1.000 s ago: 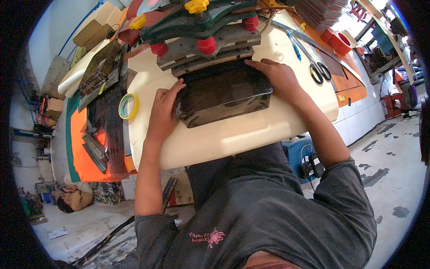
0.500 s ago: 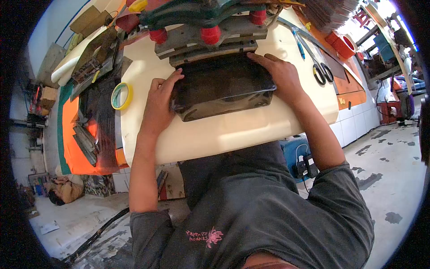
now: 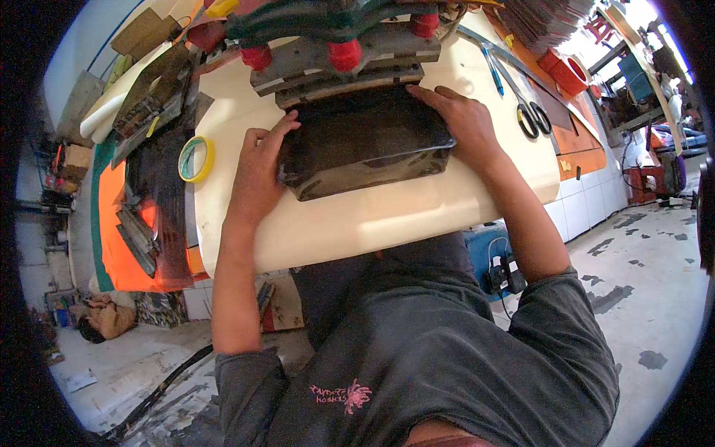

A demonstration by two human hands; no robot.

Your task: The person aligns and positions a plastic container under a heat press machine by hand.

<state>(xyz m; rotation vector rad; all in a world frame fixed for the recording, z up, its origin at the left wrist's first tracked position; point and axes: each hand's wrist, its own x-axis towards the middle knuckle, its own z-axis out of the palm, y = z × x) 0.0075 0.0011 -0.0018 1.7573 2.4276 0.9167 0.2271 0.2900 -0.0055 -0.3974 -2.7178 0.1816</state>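
Observation:
A dark, glossy box-shaped piece (image 3: 365, 141) lies on the cream-coloured work surface (image 3: 320, 238), its far edge against a wooden bar (image 3: 350, 88) of a green clamp frame (image 3: 313, 28) with red knobs. My left hand (image 3: 259, 167) grips the left side of the dark piece, thumb and fingers at its far left corner. On the right side, my right hand (image 3: 468, 128) holds it, with fingertips at the far right corner. Fingers of both hands are partly hidden behind the piece.
A yellow tape roll (image 3: 196, 159) lies left of my left hand. Scissors (image 3: 532, 119) and a blue pen (image 3: 493, 71) are at the right. Orange and dark sheets (image 3: 123, 238) lie at the far left. Another person (image 3: 112, 319) is low in the left background.
The view has shifted, so the bench and tape roll appear further left and the clamp frame higher. Both hands keep their hold on the dark piece.

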